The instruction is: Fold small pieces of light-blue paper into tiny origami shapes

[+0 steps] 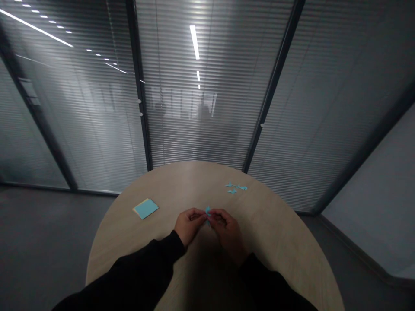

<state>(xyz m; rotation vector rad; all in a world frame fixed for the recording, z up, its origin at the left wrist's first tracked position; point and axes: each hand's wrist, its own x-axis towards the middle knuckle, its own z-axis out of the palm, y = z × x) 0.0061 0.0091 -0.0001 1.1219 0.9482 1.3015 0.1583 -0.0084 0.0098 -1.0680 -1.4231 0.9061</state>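
Note:
My left hand (189,224) and my right hand (228,230) meet over the middle of the round wooden table (129,255). Between their fingertips they pinch a small piece of folded light-blue paper (208,210) from both sides. Its exact shape is mostly covered by the fingers. Beyond my right hand lie several small light-blue folded paper pieces (232,191), grouped close together; some have pointed ends. Left of my left hand rests a stack of square paper sheets (146,209), light blue on top with a yellowish edge showing beneath.
Behind the table's far edge stands a glass partition with blinds (201,142) and dark frame posts (139,82). A pale wall (379,207) rises at the right. Grey floor (39,242) shows to the left.

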